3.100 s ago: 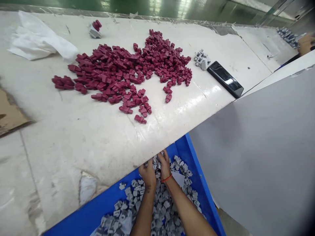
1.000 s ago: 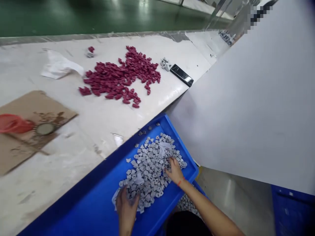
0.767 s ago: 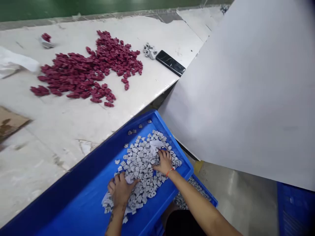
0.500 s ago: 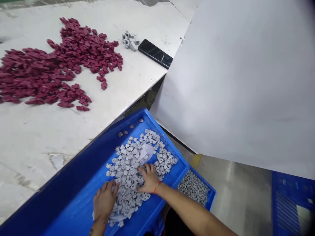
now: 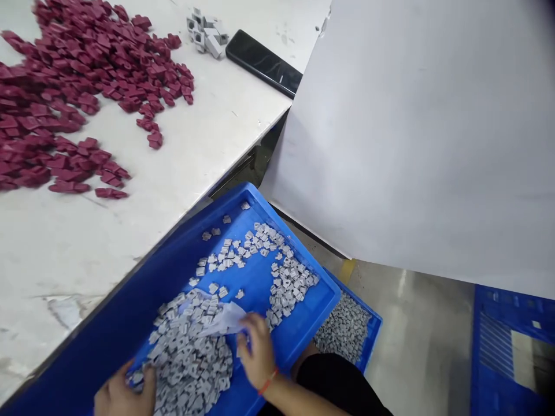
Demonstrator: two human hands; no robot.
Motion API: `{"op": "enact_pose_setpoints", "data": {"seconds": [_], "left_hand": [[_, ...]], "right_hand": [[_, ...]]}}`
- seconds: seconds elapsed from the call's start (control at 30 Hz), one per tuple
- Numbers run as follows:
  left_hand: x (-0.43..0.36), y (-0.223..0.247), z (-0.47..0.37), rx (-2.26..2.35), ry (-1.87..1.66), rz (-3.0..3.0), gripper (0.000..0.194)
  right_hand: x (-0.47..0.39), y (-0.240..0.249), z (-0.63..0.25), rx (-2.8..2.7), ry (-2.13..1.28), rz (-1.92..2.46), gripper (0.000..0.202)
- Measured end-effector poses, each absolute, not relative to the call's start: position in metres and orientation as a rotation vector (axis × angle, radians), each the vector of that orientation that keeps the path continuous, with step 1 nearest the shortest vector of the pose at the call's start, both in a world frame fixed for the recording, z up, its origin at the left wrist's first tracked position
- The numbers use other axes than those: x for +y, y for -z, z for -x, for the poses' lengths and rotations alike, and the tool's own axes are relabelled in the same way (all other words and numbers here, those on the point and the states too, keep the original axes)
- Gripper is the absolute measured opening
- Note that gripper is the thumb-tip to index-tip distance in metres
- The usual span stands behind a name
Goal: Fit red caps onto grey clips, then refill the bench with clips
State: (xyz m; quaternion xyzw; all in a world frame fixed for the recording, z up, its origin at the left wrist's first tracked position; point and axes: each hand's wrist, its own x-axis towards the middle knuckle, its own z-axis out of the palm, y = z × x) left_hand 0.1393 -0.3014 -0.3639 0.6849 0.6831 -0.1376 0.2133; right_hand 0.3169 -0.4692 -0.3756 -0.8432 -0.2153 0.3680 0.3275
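Small grey plastic parts (image 5: 191, 352) lie heaped in a large blue tray (image 5: 255, 277). My left hand (image 5: 125, 393) is at the heap's lower left edge, thumb and index finger apart, a few parts between them; the view cuts off its lower part. On the heap's right side is my right hand (image 5: 259, 352), slightly blurred, with bent fingers and a gap between thumb and forefinger. A crumpled piece of translucent white film (image 5: 228, 319) reaches its fingertips; a firm grip on it does not show. More grey parts (image 5: 288, 283) spread along the tray's far right side.
On the white table (image 5: 173, 173) lie a pile of maroon parts (image 5: 99, 63), a cluster of grey blocks (image 5: 208, 34) and a black phone (image 5: 263, 62). A tall white panel (image 5: 403, 127) stands at right. Below are a second blue bin (image 5: 368, 341) of grey parts and a blue crate (image 5: 494, 352).
The main heap and the film have shifted down and left in the tray, baring blue floor. Both hands have moved lower, the left one also leftward. The camera view has shifted too.
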Motion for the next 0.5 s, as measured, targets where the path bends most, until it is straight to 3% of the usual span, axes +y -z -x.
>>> {"op": "enact_pose_setpoints", "data": {"seconds": [0.1, 0.23, 0.5], "left_hand": [[-0.286, 0.375, -0.196, 1.734, 0.061, -2.01, 0.044], [-0.269, 0.394, -0.269, 1.486, -0.139, -2.055, 0.048], [-0.264, 0.391, -0.287, 1.38, -0.085, -2.037, 0.047]], "right_hand": [[-0.481, 0.385, -0.34, -0.063, -0.613, 2.44, 0.051], [-0.482, 0.405, -0.36, 0.232, -0.372, 2.473, 0.058], [-0.478, 0.42, -0.396, 0.353, -0.276, 2.439, 0.04]]}}
